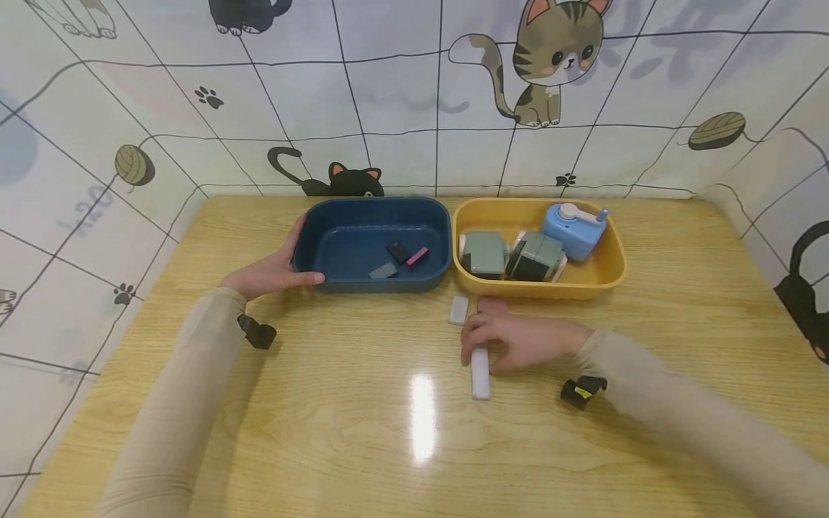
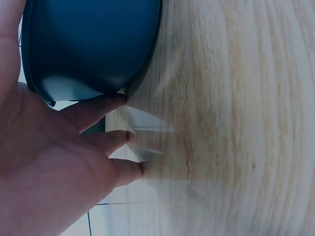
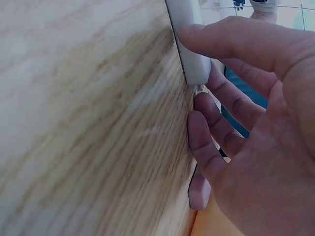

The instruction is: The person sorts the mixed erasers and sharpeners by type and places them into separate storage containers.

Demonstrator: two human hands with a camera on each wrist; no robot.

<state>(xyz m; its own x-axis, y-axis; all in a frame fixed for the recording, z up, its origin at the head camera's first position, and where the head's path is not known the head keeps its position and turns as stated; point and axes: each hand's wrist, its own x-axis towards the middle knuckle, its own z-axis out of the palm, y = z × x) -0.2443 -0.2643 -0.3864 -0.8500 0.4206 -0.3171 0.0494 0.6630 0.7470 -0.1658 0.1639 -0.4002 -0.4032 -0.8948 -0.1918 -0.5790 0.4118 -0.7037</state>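
Note:
My left hand (image 1: 275, 267) holds the left end of a dark blue bin (image 1: 363, 284), its thumb on the front rim. In the left wrist view, the other fingers (image 2: 115, 142) reach past the bin's edge to the tabletop. Inside the bin lie a black eraser (image 1: 398, 251), a thin pink one and a grey one (image 1: 384, 270). Over the table, my right hand (image 1: 521, 338) pinches a long white eraser (image 1: 481, 378) between thumb and fingers. Just beyond it are a small white eraser (image 1: 458, 310) and a pink eraser (image 1: 492, 306), partly covered by the hand.
A yellow bin (image 1: 537, 289) stands right beside the blue one. It holds a blue crank pencil sharpener (image 1: 575, 229) and two grey-green boxy sharpeners (image 1: 486, 253). Behind both bins rises a wall covering (image 1: 401, 93) printed with cats. Wooden tabletop (image 1: 350, 424) spreads in front.

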